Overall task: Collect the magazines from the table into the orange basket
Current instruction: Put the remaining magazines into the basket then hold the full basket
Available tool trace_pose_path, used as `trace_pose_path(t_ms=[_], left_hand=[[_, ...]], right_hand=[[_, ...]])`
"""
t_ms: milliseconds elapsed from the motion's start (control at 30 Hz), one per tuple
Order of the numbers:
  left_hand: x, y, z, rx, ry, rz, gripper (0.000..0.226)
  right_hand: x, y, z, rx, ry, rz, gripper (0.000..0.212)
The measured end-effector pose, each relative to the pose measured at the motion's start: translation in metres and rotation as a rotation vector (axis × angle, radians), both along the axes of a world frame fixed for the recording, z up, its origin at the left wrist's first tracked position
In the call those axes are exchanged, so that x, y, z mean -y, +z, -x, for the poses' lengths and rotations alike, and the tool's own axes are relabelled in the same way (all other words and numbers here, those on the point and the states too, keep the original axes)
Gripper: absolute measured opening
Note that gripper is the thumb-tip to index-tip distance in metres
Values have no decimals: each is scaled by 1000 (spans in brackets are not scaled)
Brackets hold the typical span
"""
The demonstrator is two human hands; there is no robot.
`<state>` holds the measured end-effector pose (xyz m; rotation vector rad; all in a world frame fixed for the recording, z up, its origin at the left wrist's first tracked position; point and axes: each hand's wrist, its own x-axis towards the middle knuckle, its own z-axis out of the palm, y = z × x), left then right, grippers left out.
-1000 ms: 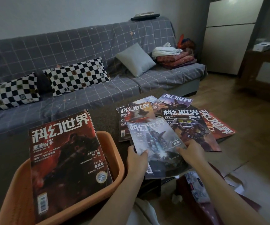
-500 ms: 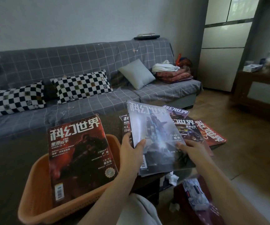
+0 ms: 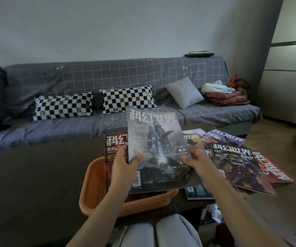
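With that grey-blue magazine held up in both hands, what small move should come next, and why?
Probably lower it into the orange basket. Both the left hand and right hand grip the grey-blue magazine right above the basket, where a red magazine already stands.

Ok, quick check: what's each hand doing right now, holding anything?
Left hand: closed on the left edge of the blue-grey magazine, over the orange basket.
Right hand: closed on the same magazine's right edge.
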<state>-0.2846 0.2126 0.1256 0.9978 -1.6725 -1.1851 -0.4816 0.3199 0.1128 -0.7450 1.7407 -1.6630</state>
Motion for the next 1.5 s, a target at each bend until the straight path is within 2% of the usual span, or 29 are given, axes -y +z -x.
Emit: trace_pose_path(t_ms=[100,233,333,500,600,767,900,1067,1400,1500], left_hand=[[13,-8,-22,79,85,25,33],[32,-21,-39,125,142,13,52],[42,-31,-45,150,141,13,49],[50,-46,-47,287,201,123,29],[49,-52,-46,401,226,237,43],[49,-59,-48,440,245,233,54],[48,-61,-51,478,260,162,62],[46,-64,-53,504,273,201,56],[50,-62,-54,552,197,227,57],[50,-65,-53,517,180,169,54]], right_hand=[[21,-4,-14,-7,67,-13,13],[47,-13,-28,-46,109,-31,17],[59,-21,-36,-126,121,-45,17],[69,-38,-41,-323,119,-60,41],[71,-45,-42,-435,104,-84,51],[69,-57,-43,-635,18,-145,45],[67,-59,-43,-673,15,-161,46],[64,-58,-45,-692,-35,-136,41],[61,-55,-50,-741,-64,-201,17],[61,-54,-51,-732,-34,-186,24]])
